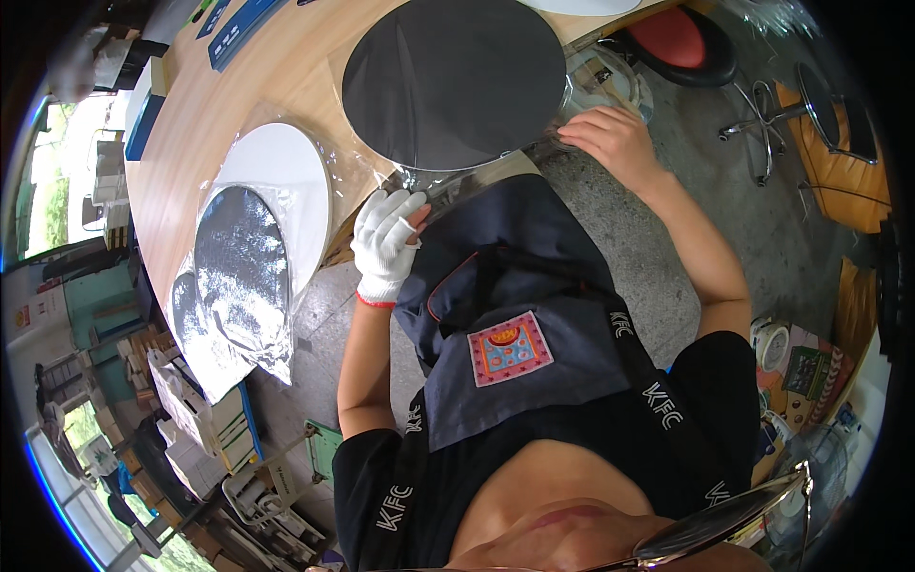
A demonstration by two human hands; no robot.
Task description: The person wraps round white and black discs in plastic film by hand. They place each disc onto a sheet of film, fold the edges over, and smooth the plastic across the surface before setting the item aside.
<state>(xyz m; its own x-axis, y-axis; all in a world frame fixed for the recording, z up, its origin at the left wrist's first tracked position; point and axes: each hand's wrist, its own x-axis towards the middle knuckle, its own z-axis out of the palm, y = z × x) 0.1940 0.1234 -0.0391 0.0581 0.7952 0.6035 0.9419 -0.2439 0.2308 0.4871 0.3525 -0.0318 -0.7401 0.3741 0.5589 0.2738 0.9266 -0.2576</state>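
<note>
A large black round disc [457, 86] lies on the wooden table in front of me, inside a clear plastic bag [443, 181] whose loose edge hangs over the near side. My left hand [386, 238], in a white knit glove with bare fingertips, is closed on the bag's edge at the disc's near left. My bare right hand [615, 148] pinches the film at the disc's near right, its fingers close together. To the left, a white round disc [310, 191] rests under shiny wrapped discs [243, 253] in clear film.
Blue boxes [243, 33] lie on the far left of the wooden table [181, 181]. A clear plastic bag [620, 81] hangs off the right side. A red and black stool [677, 43] and a wheeled chair base [762, 129] stand on the grey floor.
</note>
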